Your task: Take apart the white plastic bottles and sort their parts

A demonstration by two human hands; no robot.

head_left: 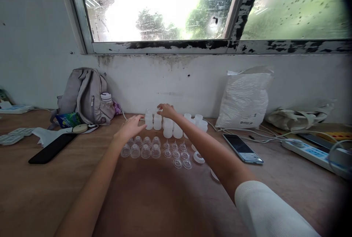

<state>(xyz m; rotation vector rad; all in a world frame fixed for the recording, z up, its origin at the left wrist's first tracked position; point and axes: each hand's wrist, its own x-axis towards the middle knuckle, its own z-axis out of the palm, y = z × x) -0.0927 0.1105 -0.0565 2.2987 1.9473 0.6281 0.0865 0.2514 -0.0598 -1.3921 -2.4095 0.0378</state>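
Several frosted baby bottles [168, 128] stand in rows against the wall. My right hand [167, 111] pinches a small clear piece [159, 109] just above a bottle [157, 122] in the back row; its exact kind is hard to make out. Left of it, another bottle [149, 121] has a clear top on it. Beside that bottle, my left hand [131, 128] is open, fingers apart, holding nothing. Nearer to me lie rows of clear domed caps [145, 151] and several clear bottle nipples [176, 154]. White rings [198, 157] lie partly behind my right forearm.
On the right are a phone [243, 149], a power strip [313, 154] with loose cables, a white plastic bag [244, 99] and a beige cloth bag [299, 117]. To the left are a grey backpack [84, 95], a black flat case [53, 149] and tissue [51, 136].
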